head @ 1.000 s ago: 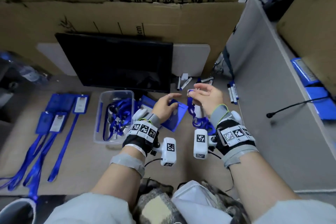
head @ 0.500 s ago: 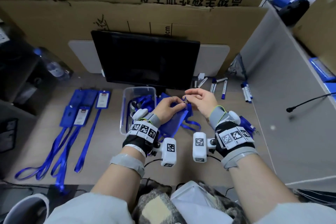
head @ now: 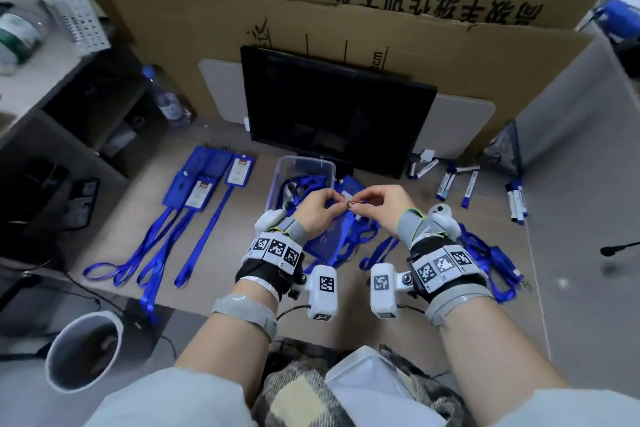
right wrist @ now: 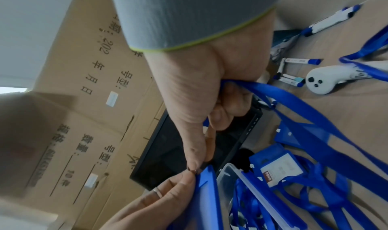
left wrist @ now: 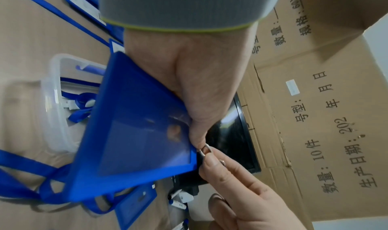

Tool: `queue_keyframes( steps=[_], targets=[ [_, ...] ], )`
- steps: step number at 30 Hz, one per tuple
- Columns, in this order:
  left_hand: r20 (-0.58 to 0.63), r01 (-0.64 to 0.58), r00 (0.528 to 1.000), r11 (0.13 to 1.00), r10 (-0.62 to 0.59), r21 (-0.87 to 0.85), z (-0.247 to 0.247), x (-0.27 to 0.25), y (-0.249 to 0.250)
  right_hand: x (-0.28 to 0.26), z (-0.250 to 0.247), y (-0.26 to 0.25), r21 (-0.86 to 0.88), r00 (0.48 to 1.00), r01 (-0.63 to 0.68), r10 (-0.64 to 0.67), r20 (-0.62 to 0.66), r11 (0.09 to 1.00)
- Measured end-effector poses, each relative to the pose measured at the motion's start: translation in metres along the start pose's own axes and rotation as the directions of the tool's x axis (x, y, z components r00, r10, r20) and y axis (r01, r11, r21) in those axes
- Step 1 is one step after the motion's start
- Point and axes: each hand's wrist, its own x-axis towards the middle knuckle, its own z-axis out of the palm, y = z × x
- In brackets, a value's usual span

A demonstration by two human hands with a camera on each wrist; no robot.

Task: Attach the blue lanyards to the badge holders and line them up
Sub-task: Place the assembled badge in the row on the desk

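Note:
My left hand [head: 320, 206] pinches the top edge of a blue badge holder [left wrist: 134, 130], which hangs down over the desk [head: 114, 229]. My right hand [head: 384, 204] pinches the metal clip [left wrist: 205, 149] of a blue lanyard [right wrist: 304, 110] right at the holder's top edge [right wrist: 206, 178]. The lanyard's strap runs through my right palm and trails down to the desk. Both hands meet above a clear plastic bin [head: 304, 166] with more lanyards in it. Several finished holders with lanyards [head: 204, 191] lie in a row at the left.
A black monitor [head: 332, 111] stands behind the bin, against cardboard boxes [head: 346, 17]. Markers [head: 460, 180] are scattered at the right. Loose lanyards [head: 491, 256] lie beside my right wrist. A white bucket [head: 83, 350] sits at the lower left, and a water bottle [head: 166, 97] at the back left.
My hands have come together: the right hand has brought the lanyard clip to the top of the holder in my left hand. The head view has shifted, so the desk shows further right.

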Motion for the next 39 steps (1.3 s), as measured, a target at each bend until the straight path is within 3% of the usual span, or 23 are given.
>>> queue_keyframes(
  steps=[5,12,16,27,39],
  targets=[
    [-0.073,0.182,0.98,0.982,-0.186,-0.056,-0.004,-0.012,0.001,0.009,0.004,-0.009,-0.106,0.996,0.062,-0.056,0.062,0.992],
    [-0.256,0.164,0.951,0.985,-0.171,-0.049,0.004,-0.039,-0.011,0.012,0.011,-0.002,-0.066,0.984,0.12,-0.11,0.142,0.991],
    [-0.282,0.178,0.943,0.984,-0.177,-0.023,0.008,-0.049,-0.014,0.01,0.017,0.0,-0.084,0.971,0.142,-0.122,0.208,0.986],
    [-0.311,0.123,0.948,0.982,-0.074,0.142,0.002,-0.044,-0.014,0.014,0.022,-0.011,-0.123,0.972,0.139,-0.112,0.205,0.983],
    [-0.309,0.1,0.948,0.994,-0.082,0.042,-0.042,-0.04,-0.05,0.023,0.058,-0.036,-0.023,0.949,0.176,-0.163,0.269,0.984]
  ],
)
